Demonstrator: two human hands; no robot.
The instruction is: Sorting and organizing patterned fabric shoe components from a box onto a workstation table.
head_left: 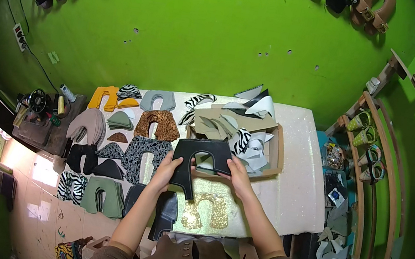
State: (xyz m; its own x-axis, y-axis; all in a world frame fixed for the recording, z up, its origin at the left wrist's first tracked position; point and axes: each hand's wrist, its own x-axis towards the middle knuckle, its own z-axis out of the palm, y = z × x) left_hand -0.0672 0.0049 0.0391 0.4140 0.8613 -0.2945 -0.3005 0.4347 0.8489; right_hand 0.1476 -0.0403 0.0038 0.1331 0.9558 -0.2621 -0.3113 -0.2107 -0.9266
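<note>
**Black arch [206, 147] between my left hand [163, 170] and right hand [239, 175]**

From left to right: a dark stand [48, 133] with a spool [68, 93]; then, on the pale table [301, 185], cut pieces in groups, among them a taupe stack [84, 124], a green stack [104, 187], a leopard stack [159, 116] and a patterned stack [148, 146]. Just right of these, my left hand pinches the black arch at its left leg, thumb above, fingertips showing through the opening. The black arch lies directly between my grips, raised over the table. Its broad band, the long axis, runs left to right on the side away from me; the opening faces me, and the left leg reaches past my left hand toward my body. My right hand pinches the right leg at its outer edge. Both grips are narrow; whether they hold one layer or several, I cannot tell. Nearer me lies a gold arch [220, 216]. Beyond, and to the right, is a box [278, 163] of scraps [255, 156], my right hand being the closer to it. At far right stands a rack [391, 179] bearing sandals [365, 136].
</note>
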